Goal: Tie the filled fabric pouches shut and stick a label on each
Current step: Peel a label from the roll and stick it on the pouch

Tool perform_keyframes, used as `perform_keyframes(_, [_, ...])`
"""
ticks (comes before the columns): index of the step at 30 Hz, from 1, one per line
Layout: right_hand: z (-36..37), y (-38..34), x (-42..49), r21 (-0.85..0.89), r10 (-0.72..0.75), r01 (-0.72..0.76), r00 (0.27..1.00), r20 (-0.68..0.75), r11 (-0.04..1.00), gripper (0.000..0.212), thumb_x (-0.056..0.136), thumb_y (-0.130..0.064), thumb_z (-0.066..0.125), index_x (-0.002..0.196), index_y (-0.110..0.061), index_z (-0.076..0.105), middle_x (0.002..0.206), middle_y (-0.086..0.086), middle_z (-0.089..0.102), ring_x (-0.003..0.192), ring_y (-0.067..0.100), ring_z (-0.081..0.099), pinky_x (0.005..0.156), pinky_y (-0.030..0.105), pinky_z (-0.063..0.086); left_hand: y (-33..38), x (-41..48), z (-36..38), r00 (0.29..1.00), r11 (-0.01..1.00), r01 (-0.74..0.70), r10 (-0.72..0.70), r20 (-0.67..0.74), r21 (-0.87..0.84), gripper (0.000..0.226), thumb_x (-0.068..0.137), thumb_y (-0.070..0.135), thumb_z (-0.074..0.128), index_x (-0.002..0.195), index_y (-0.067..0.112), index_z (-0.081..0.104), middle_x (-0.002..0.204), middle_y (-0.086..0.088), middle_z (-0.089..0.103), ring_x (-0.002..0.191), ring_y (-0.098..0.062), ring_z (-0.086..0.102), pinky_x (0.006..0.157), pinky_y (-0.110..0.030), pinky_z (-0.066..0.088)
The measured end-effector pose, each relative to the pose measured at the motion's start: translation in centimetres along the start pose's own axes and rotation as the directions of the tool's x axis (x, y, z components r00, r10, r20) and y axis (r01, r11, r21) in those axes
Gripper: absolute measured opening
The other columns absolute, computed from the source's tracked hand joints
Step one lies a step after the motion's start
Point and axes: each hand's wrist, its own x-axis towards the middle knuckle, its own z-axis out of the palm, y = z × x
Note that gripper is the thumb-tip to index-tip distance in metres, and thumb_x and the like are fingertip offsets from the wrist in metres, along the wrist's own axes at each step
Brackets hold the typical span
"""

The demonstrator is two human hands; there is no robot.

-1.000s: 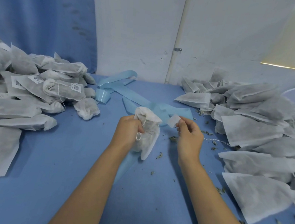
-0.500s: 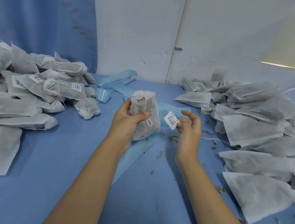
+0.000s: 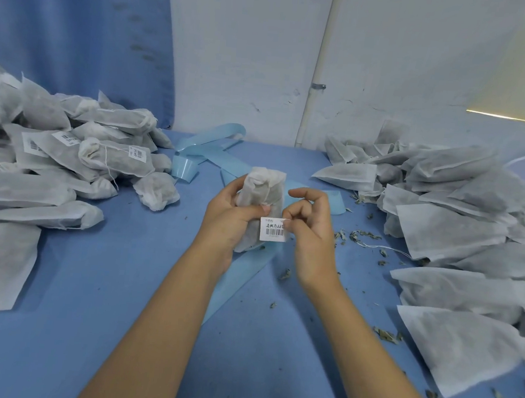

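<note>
Pouch (image 3: pixel 263 189) at frame centre, above the surface (image 3: pixel 119 297): long axis near vertical, gathered tied neck pointing up, bottom end down. Left hand (image 3: pixel 226 219) grips it, fingers curled behind, thumb across the front. Right hand (image 3: pixel 312 231) pinches the right edge of a barcode label (image 3: pixel 272 230) between thumb and forefinger, other fingers loosely curled. Label lies against the pouch's lower front; whether stuck, cannot tell

Both forearms are bare down to the hands (image 3: pixel 227 218) (image 3: pixel 312 231), nails short.
</note>
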Motion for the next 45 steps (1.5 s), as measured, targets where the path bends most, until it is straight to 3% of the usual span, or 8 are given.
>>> perform_keyframes(10, [0.2,0.6,-0.5,-0.484,-0.168,0.198,0.980,0.104,0.852,0.041,0.080,-0.013,0.042,0.117,-0.030,0.046,0.079,-0.011,0.052,0.084,0.015,0.053,0.079,0.039,0.046,0.3,-0.2,0.0,0.997,0.998,0.041,-0.038,0.070,-0.052,0.040,0.082,-0.012,0.056,0.111,0.015,0.062,0.088,-0.005,0.069,0.064,-0.015,0.068,0.051,-0.026,0.053])
perform_keyframes(18, [0.4,-0.2,-0.9,-0.572,-0.203,0.233,0.972,0.117,0.787,0.055,0.079,-0.036,0.060,0.129,-0.019,0.046,0.082,-0.015,0.047,0.084,0.017,0.053,0.081,0.042,0.045,0.4,-0.1,0.1,0.995,0.999,0.011,-0.007,0.100,-0.045,0.029,0.087,-0.001,0.061,0.110,0.016,0.064,0.094,-0.005,0.072,0.076,-0.016,0.070,0.058,-0.024,0.055])
perform_keyframes(26, [0.4,0.6,-0.7,-0.626,-0.101,0.097,0.994,0.029,0.774,0.074,0.079,-0.047,0.070,0.138,-0.021,0.032,0.087,-0.016,0.048,0.086,0.012,0.055,0.080,0.040,0.046,0.3,-0.1,0.0,0.997,1.000,-0.011,0.009,0.074,0.017,0.024,0.090,0.009,0.061,0.114,0.012,0.063,0.103,-0.009,0.071,0.087,-0.021,0.068,0.063,-0.026,0.056])
perform_keyframes(31, [0.5,0.6,-0.5,-0.259,0.178,-0.165,0.983,0.030,0.952,0.073,0.081,-0.035,0.074,0.137,-0.032,0.026,0.101,-0.011,0.063,0.088,-0.001,0.062,0.077,0.018,0.047,0.7,-0.3,-0.1,0.994,0.998,0.022,-0.016,0.111,-0.051,0.016,0.090,0.014,0.062,0.106,0.015,0.064,0.092,-0.004,0.073,0.077,-0.017,0.069,0.062,-0.026,0.057])
perform_keyframes(36, [0.6,0.4,0.3,0.143,0.288,-0.280,0.957,-0.034,0.949,0.058,0.082,-0.021,0.075,0.129,-0.026,0.040,0.101,0.003,0.069,0.086,0.004,0.069,0.074,0.016,0.051,0.7,-0.6,0.5,0.991,0.998,-0.037,0.042,0.126,-0.042,0.024,0.090,0.029,0.063,0.109,0.014,0.063,0.096,-0.004,0.073,0.081,-0.016,0.071,0.060,-0.023,0.053])
perform_keyframes(40, [0.5,0.0,0.5,0.293,0.306,-0.272,0.949,-0.075,0.916,0.052,0.074,-0.030,0.078,0.118,-0.016,0.055,0.099,-0.001,0.071,0.088,0.007,0.069,0.074,0.019,0.051,-0.1,-0.9,1.5,0.995,0.986,-0.096,0.090,0.050,0.136,0.028,0.090,0.042,0.060,0.096,0.015,0.065,0.089,-0.004,0.074,0.078,-0.017,0.072,0.061,-0.025,0.056])
perform_keyframes(42, [0.4,-0.2,0.4,0.310,0.315,-0.278,0.946,-0.076,0.909,0.052,0.067,-0.040,0.077,0.108,-0.012,0.062,0.091,-0.003,0.070,0.081,0.007,0.066,0.070,0.017,0.049,-0.4,-0.9,1.6,0.993,0.957,-0.118,0.113,0.036,0.265,0.035,0.090,0.050,0.056,0.090,0.016,0.064,0.075,-0.003,0.071,0.064,-0.016,0.068,0.055,-0.026,0.052])
perform_keyframes(45, [0.2,-0.2,0.5,0.304,0.339,-0.305,0.938,-0.067,0.903,0.034,0.077,-0.035,0.074,0.100,-0.011,0.064,0.080,0.000,0.065,0.067,0.012,0.057,0.064,0.019,0.047,-0.6,-1.1,1.7,0.992,0.939,-0.124,0.105,0.076,0.322,0.041,0.091,0.053,0.050,0.079,0.016,0.061,0.054,0.000,0.060,0.044,-0.013,0.054,0.044,-0.021,0.042])
